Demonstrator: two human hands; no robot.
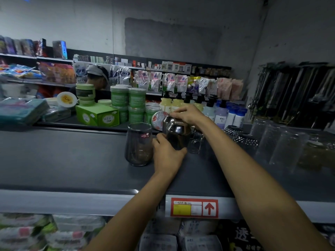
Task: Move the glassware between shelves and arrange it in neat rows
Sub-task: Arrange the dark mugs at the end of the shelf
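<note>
On the dark grey top shelf stands a smoky glass tumbler with a small red label. Just right of it is a glass bottle with a shiny metal cap. My left hand grips the bottle's lower body. My right hand rests on the metal cap from above. Behind the bottle stands a small clear glass mug, partly hidden. Further right are dark textured glasses and tall clear tumblers.
Beyond the shelf's back edge stand green jars, a green box and pump bottles. A person in a grey cap is in the far aisle. Metal utensils hang at right. A red price tag marks the shelf's front edge.
</note>
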